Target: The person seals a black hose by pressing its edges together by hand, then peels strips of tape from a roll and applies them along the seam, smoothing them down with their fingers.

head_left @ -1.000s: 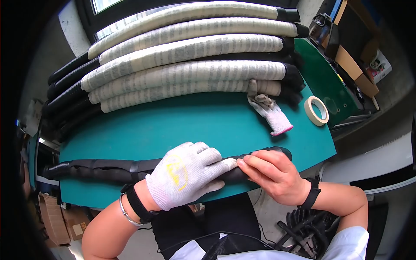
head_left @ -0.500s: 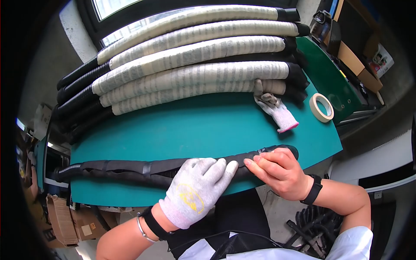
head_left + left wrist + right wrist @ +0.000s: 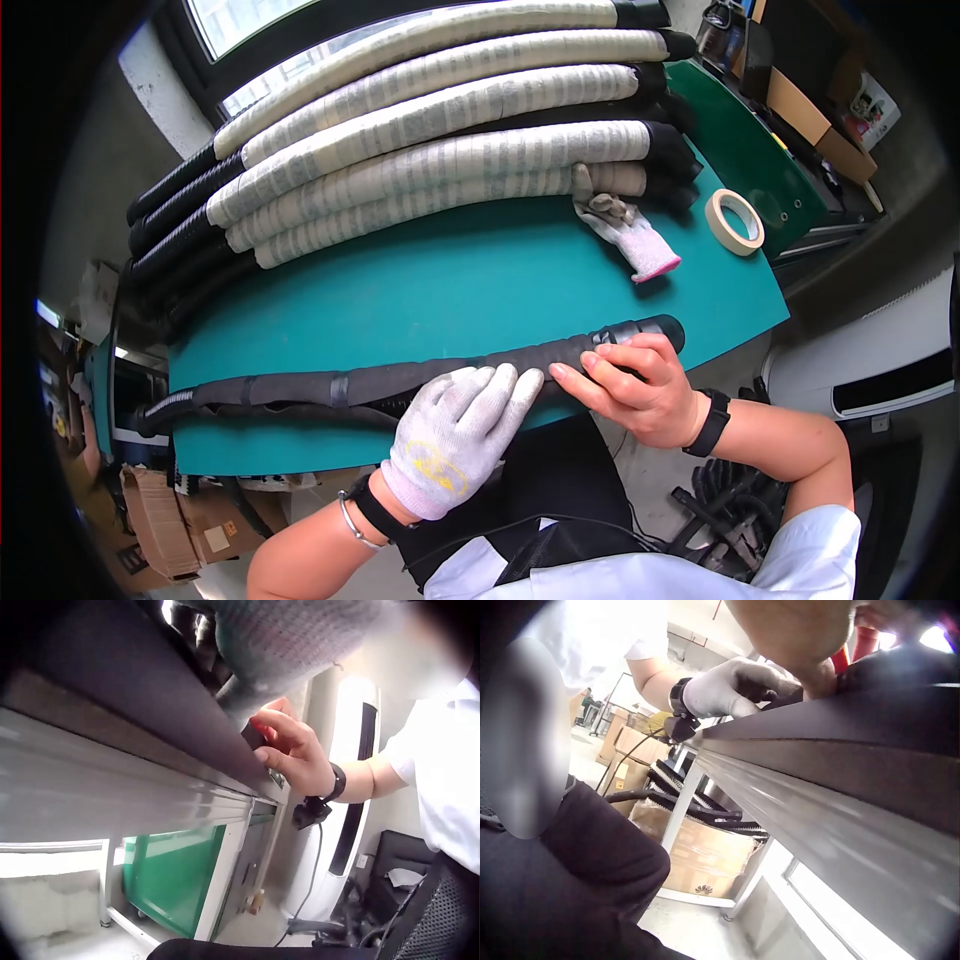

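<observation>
A long black hose in a dark fabric sleeve (image 3: 290, 390) lies along the table's near edge. The sleeve's seam gapes on the left part, while the stretch right of the hands looks wrapped round. My left hand (image 3: 455, 435), in a white knit glove with yellow print, grips the sleeve near its middle, fingers over the top and thumb on the near side. Just to its right, my bare right hand (image 3: 645, 390) pinches the sleeve between thumb and fingers near the black capped end. The left wrist view shows the right hand (image 3: 296, 750) at the table edge.
Several hoses wrapped in pale striped tape (image 3: 430, 100) lie across the back of the green table (image 3: 400, 310). An empty glove (image 3: 640, 245) rests against them, with a masking tape roll (image 3: 714, 222) to its right. Cardboard boxes (image 3: 160, 520) stand below left.
My left hand has turned, its fingers now over the sleeve instead of pointing at the right fingertips. The right hand stays near the capped end. The head view has shifted slightly.
</observation>
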Available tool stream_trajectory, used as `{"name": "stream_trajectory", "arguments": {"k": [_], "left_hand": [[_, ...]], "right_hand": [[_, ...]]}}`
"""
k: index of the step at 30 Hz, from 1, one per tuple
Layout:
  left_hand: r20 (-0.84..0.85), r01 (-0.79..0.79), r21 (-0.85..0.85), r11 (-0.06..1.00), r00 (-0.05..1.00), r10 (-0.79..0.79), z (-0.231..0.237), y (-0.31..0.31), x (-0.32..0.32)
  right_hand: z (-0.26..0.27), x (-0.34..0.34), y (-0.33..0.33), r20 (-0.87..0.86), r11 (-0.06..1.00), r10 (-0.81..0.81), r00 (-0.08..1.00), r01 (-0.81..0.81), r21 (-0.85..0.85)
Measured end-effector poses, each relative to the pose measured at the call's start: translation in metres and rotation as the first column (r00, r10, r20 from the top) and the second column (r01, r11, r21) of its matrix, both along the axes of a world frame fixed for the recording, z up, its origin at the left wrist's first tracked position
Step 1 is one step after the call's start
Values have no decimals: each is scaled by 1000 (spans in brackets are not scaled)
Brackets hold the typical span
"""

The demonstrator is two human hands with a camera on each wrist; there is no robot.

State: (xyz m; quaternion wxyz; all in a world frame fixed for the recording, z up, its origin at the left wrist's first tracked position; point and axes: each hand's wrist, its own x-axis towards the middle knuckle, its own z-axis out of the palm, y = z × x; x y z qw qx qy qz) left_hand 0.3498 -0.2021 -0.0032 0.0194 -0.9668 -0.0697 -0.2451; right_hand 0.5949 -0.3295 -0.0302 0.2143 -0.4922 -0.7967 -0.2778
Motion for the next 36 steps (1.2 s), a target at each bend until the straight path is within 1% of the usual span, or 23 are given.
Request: {"name": "stream_trajectory", "arguments": {"k": [2, 5, 8, 9, 12, 14, 16, 18, 19, 22, 23, 26, 27, 30, 33, 36], "left_hand": [[-15, -1, 24, 1000, 1000, 1, 1, -2, -1], [2, 4, -26, 1000, 1000, -4, 1, 3, 2], [41, -9, -5, 1000, 999, 10, -3, 0, 1], [55, -11, -29, 1000, 998, 12, -4, 0, 0], [94, -4, 16, 1000, 996, 2, -10, -1, -2], [136, 5, -18, 1000, 991, -2, -12, -3, -3], [165, 20, -38, 999, 986, -13, -12, -4, -4], [184, 36, -44, 998, 983, -28, -9, -3, -6], [218, 47, -67, 997, 975, -32, -5, -5, -5], [279, 49, -139, 989, 960, -8, 1, -9, -9], [283, 45, -139, 989, 959, -4, 2, -10, -11], [278, 28, -142, 989, 960, 13, 5, -8, -19], [270, 18, -148, 989, 963, 23, 6, -8, -22], [262, -1, -153, 988, 964, 41, 0, -5, -25], [238, 6, -172, 985, 971, 35, 5, -3, -27], [201, -14, -164, 986, 978, 47, 4, -3, -31]], "right_hand": [[-4, 1, 0, 4, 1000, -8, 1000, 8, 21], [-5, 3, 4, 6, 999, -14, 1000, 14, 49], [7, 5, -2, -65, 997, 19, 998, -23, -69], [21, 6, -8, -227, 975, 63, 972, -109, -194], [60, 32, -28, -286, 997, -55, 957, 36, -70], [72, 72, -38, -252, 948, -316, 915, 313, -56], [67, 125, -38, -262, 848, -529, 807, 512, -137], [49, 174, -48, -188, 742, -667, 721, 620, -255], [45, 182, -50, -181, 704, -705, 686, 643, -303], [34, 196, -50, -105, 676, -717, 689, 652, -343], [29, 198, -49, -104, 698, -699, 708, 643, -316], [15, 211, -41, -115, 704, -694, 710, 638, -312], [16, 211, -38, -105, 717, -685, 721, 640, -275], [15, 203, -31, -206, 723, -691, 693, 651, -234], [7, 209, -26, -219, 731, -682, 698, 638, -242], [8, 219, -22, -186, 690, -718, 671, 651, -314]]}}
